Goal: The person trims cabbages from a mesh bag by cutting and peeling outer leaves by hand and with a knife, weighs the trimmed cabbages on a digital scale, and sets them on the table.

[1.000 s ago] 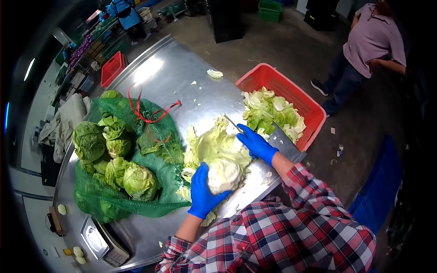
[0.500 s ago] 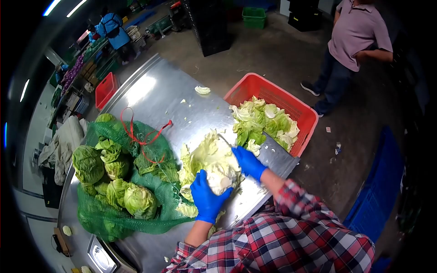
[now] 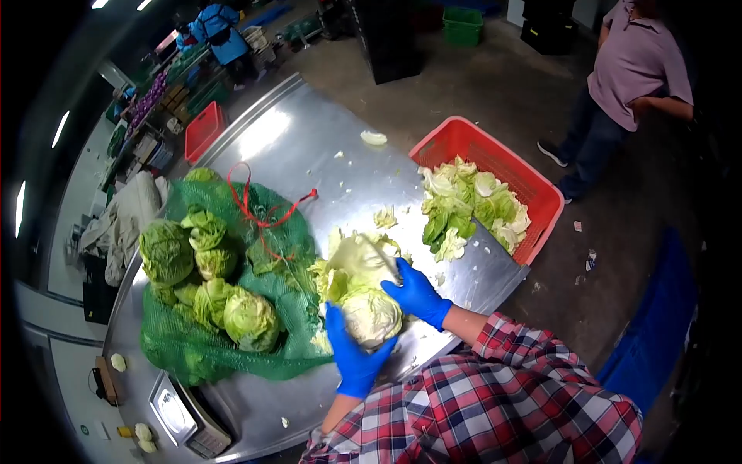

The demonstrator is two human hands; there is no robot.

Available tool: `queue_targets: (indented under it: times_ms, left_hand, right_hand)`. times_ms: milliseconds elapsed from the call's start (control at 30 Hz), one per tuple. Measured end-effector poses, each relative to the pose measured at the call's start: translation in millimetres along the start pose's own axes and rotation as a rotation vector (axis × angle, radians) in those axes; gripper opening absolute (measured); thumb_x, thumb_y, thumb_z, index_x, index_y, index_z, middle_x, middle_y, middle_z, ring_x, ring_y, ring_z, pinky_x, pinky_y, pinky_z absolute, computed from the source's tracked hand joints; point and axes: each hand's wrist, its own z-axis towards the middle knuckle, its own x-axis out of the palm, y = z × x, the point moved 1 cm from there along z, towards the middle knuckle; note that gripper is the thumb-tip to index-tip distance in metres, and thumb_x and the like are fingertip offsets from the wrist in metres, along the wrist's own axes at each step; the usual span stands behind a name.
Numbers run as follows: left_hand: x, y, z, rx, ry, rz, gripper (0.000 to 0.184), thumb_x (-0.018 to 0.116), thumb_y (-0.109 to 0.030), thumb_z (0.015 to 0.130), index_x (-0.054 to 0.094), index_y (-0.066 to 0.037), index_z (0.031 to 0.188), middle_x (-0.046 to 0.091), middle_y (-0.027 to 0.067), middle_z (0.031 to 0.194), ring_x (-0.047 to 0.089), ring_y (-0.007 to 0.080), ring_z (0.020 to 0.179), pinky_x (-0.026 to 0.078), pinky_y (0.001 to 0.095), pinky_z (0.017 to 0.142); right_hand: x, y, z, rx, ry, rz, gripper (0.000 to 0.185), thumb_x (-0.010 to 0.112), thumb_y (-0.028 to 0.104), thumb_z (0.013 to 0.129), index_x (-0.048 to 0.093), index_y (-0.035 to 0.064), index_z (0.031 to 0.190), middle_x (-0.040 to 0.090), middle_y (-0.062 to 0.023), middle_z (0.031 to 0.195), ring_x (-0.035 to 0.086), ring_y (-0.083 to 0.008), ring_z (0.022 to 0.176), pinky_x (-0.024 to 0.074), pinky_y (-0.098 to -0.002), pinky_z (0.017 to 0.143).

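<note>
A pale cabbage point(image 3: 372, 315) with its outer leaves folded back rests on the metal table in front of me. My left hand point(image 3: 357, 356), in a blue glove, cups its lower left side, thumb and fingers spread around it. On the other side my right hand point(image 3: 421, 298), also gloved in blue, grips a loosened outer leaf point(image 3: 359, 259) at its edge; the fingertips are partly hidden. To the left lies a green mesh bag point(image 3: 297, 340) with several cabbages point(image 3: 252, 319) on it and a red tie point(image 3: 267, 223).
A red crate point(image 3: 545, 209) of loose leaves point(image 3: 479, 197) stands against the metal table's point(image 3: 328, 124) right edge. Leaf scraps dot the tabletop. A scale point(image 3: 182, 414) sits at lower left. One person point(image 3: 638, 69) stands beyond the crate; others in blue work at the back left.
The view has shifted, so the scene sits further right. The cabbage's round head shows more, with the leaf folded up behind it. A small leaf piece now lies behind the cabbage.
</note>
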Motion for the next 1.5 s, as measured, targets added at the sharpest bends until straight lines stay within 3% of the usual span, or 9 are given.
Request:
queue_targets:
  times_ms: [400,533,600,733,800,900,1067,1333,1500]
  left_hand:
    - [-8,21,-26,-0.238,0.030,-0.009,0.119,0.088,-0.035,0.056,0.017,0.003,0.145,0.023,0.0250,0.148,0.025,0.0392,0.137,0.023,0.0424,0.112]
    - [1,17,-15,-0.196,0.075,0.039,0.122,0.090,-0.033,0.054,0.016,0.001,0.145,0.029,0.0209,0.146,0.033,0.0353,0.133,0.029,0.0404,0.109]
    - [5,15,-15,-0.134,0.080,0.114,0.121,0.090,-0.033,0.053,0.018,0.000,0.145,0.030,0.0216,0.146,0.035,0.0368,0.131,0.030,0.0414,0.108]
    - [-9,25,-28,-0.153,0.176,-0.013,0.120,0.089,-0.032,0.055,0.017,0.001,0.144,0.029,0.0223,0.145,0.034,0.0370,0.131,0.030,0.0431,0.108]
    - [-21,28,-34,-0.373,0.156,-0.385,0.122,0.089,-0.031,0.056,0.012,0.002,0.145,0.028,0.0234,0.146,0.034,0.0362,0.132,0.029,0.0432,0.110]
    - [-25,10,-36,-0.111,0.161,0.228,0.120,0.086,-0.036,0.060,0.010,-0.002,0.147,0.022,0.0271,0.147,0.027,0.0403,0.134,0.028,0.0463,0.109]
    - [-8,2,-15,-0.161,0.188,0.273,0.113,0.086,-0.035,0.055,0.026,-0.003,0.145,0.029,0.0250,0.143,0.028,0.0396,0.133,0.028,0.0467,0.107]
    - [-22,44,-45,-0.859,-0.006,-1.225,0.079,0.047,-0.060,0.086,0.025,-0.014,0.146,0.035,0.0098,0.145,0.037,0.0301,0.131,0.034,0.0478,0.106]
    - [-16,-3,-20,-1.034,0.070,-1.740,0.083,0.040,-0.071,0.083,0.026,-0.019,0.146,0.033,0.0104,0.147,0.036,0.0333,0.132,0.036,0.0544,0.103]
  right_hand:
    - [-52,26,17,0.114,0.169,-0.310,0.091,0.075,0.036,0.075,0.022,0.0152,0.146,0.045,-0.0201,0.134,0.060,-0.0357,0.102,0.0527,-0.0408,0.077]
    - [-13,97,-13,-0.075,0.706,-0.475,0.080,0.066,0.044,0.081,0.025,0.0233,0.146,0.044,-0.0173,0.136,0.062,-0.0354,0.099,0.0528,-0.0415,0.078]
    - [18,28,-1,-0.213,0.488,-0.221,0.044,0.059,0.041,0.087,0.057,0.0194,0.124,0.059,-0.0162,0.119,0.065,-0.0343,0.089,0.0520,-0.0405,0.076]
    - [6,8,46,0.079,0.423,-0.019,0.033,0.059,0.035,0.086,0.066,0.0053,0.099,0.066,-0.0180,0.082,0.065,-0.0330,0.080,0.0503,-0.0387,0.071]
    - [4,6,44,0.108,0.443,-0.031,0.041,0.061,0.038,0.086,0.063,0.0041,0.108,0.067,-0.0191,0.092,0.065,-0.0326,0.085,0.0504,-0.0370,0.075]
    - [21,40,7,0.002,0.411,0.012,0.070,0.065,0.047,0.083,0.044,0.0026,0.133,0.056,-0.0240,0.122,0.057,-0.0377,0.110,0.0461,-0.0375,0.091]
    - [18,-19,31,0.126,0.485,-0.237,0.041,0.060,0.034,0.085,0.058,0.0019,0.111,0.061,-0.0210,0.106,0.059,-0.0385,0.097,0.0471,-0.0418,0.085]
    - [-18,-95,68,0.041,-0.046,-0.153,0.037,0.061,0.026,0.084,0.057,-0.0002,0.109,0.061,-0.0210,0.107,0.058,-0.0375,0.098,0.0481,-0.0399,0.084]
    - [-76,-30,76,-0.093,-0.141,-0.382,0.044,0.061,0.023,0.085,0.051,0.0052,0.123,0.056,-0.0226,0.118,0.061,-0.0404,0.087,0.0504,-0.0447,0.075]
